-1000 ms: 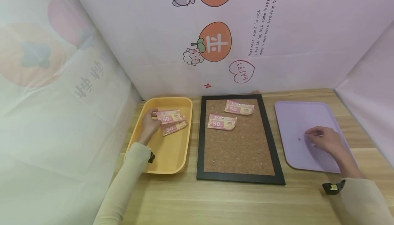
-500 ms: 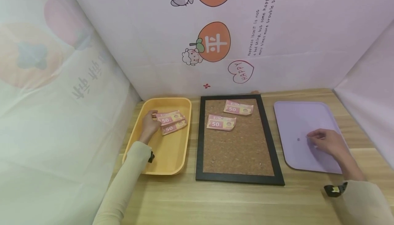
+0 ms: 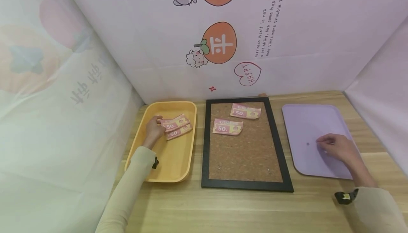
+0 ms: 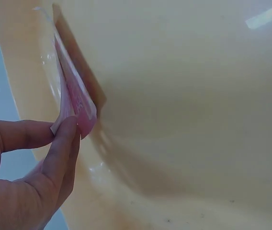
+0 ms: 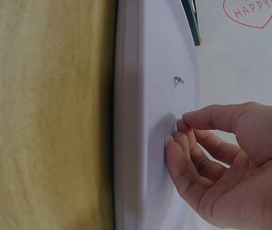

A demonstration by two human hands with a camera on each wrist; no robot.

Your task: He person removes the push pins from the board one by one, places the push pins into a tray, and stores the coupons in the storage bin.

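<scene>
My left hand (image 3: 154, 131) reaches into the yellow tray (image 3: 169, 162) and pinches two pink-and-yellow paper coupons (image 3: 174, 123) by their left end. In the left wrist view the coupons (image 4: 76, 96) stand nearly edge-on, spread slightly apart, between thumb and fingers. Over the purple tray (image 3: 309, 119), my right hand (image 3: 336, 146) has thumb and forefinger pressed together. A tiny bright bit at those fingertips looks like a thumbtack (image 5: 181, 117), mostly hidden. Another thumbtack (image 5: 179, 80) lies on the purple tray just beyond the fingers.
Between the trays lies a black-framed cork board (image 3: 245, 155). Two coupons are on its upper part, an upper coupon (image 3: 245, 111) and a lower coupon (image 3: 227, 127). Small shiny tacks show near its lower corners. A printed cloth wall (image 3: 287, 73) stands behind.
In the left hand, the upper coupon has tilted and slid lower over the other one. My right hand has drawn slightly away from the loose thumbtack. The head view has shifted slightly.
</scene>
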